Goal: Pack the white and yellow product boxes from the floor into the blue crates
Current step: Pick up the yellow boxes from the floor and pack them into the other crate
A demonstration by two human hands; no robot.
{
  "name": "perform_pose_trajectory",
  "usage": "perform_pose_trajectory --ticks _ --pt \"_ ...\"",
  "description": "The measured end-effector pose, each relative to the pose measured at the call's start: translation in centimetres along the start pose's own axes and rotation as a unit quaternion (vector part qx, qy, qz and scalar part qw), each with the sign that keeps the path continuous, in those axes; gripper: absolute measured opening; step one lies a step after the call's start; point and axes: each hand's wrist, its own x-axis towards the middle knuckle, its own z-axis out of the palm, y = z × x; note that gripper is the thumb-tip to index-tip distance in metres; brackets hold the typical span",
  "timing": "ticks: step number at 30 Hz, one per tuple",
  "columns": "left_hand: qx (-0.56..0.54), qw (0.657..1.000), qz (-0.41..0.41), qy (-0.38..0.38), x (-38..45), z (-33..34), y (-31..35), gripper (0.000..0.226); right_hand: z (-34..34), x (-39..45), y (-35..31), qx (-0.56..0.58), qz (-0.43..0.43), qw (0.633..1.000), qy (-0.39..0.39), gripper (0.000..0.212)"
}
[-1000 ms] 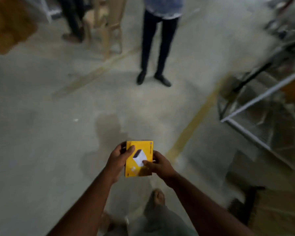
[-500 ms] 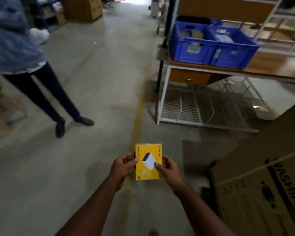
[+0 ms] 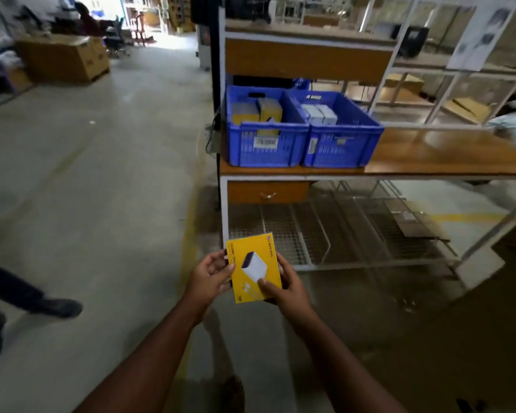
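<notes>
Head view: we hold one yellow box (image 3: 254, 267) face up at its two sides, left hand (image 3: 210, 275) and right hand (image 3: 283, 286) each pinching an edge, above the floor (image 3: 102, 204) and well short of the blue crates (image 3: 303, 129) on the surface (image 3: 444, 156). Risk: yellow stock sits in the left crate, white in the right; a wrong drop mixes them. The upper shelf (image 3: 307, 59) overhangs the crates, narrowing entry; the approach looks open.
</notes>
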Motion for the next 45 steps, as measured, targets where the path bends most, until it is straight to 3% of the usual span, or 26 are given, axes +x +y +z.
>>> perform_pose_trajectory --ticks 5,14,19,23,28,30,32,34,36,39,40,43,45 --pt "0.001 0.998 0.051 -0.044 14.5 4.3 7.8 0.047 -2.1 13.7 -7.6 -0.01 -0.075 0.996 0.036 0.068" --pt "0.004 0.989 0.125 -0.083 31.8 10.9 18.7 0.064 -5.7 31.9 -18.7 0.0 -0.102 0.991 0.089 0.049" --pt "0.057 0.968 0.239 -0.058 42.3 13.1 24.6 0.05 -9.6 42.8 -25.9 -0.057 -0.209 0.975 0.042 0.046" --pt "0.175 0.929 0.325 -0.001 51.1 15.6 29.0 0.045 -12.7 53.6 -30.9 -0.173 -0.25 0.952 0.043 0.048" --pt "0.331 0.904 0.268 0.008 59.4 16.8 30.4 0.076 -14.0 66.8 -31.7 -0.414 -0.184 0.891 -0.025 0.053" --pt "0.426 0.869 0.253 0.023 61.7 16.5 29.8 0.078 -12.8 70.6 -30.3 -0.495 -0.153 0.854 -0.05 0.045" --pt "0.539 0.811 0.226 0.031 64.2 16.0 28.7 0.066 -11.2 73.1 -28.4 -0.534 -0.116 0.835 -0.065 0.03" --pt "0.615 0.766 0.187 0.009 66.3 15.6 27.7 0.065 -9.6 75.0 -26.4 -0.522 -0.096 0.845 -0.069 0.024" --pt "0.659 0.734 0.166 0.003 68.2 15.4 26.9 0.061 -8.6 76.8 -24.4 -0.495 -0.089 0.862 -0.062 0.032" --pt "0.737 0.661 0.14 0.024 69.9 15.4 26.2 0.021 -7.6 78.5 -22.1 -0.453 -0.059 0.888 -0.046 0.049" --pt "0.757 0.641 0.123 0.027 70.3 15.4 26.1 0.017 -7.3 79.0 -21.6 -0.437 -0.05 0.897 -0.046 0.051" --pt "0.78 0.615 0.109 0.04 71.6 15.1 25.8 0.021 -6.7 80.1 -20.7 -0.398 -0.042 0.915 -0.047 0.047" --pt "0.807 0.578 0.109 0.046 72.6 15.4 25.8 0.025 -6.6 80.6 -20.4 -0.401 -0.061 0.913 -0.037 0.044"
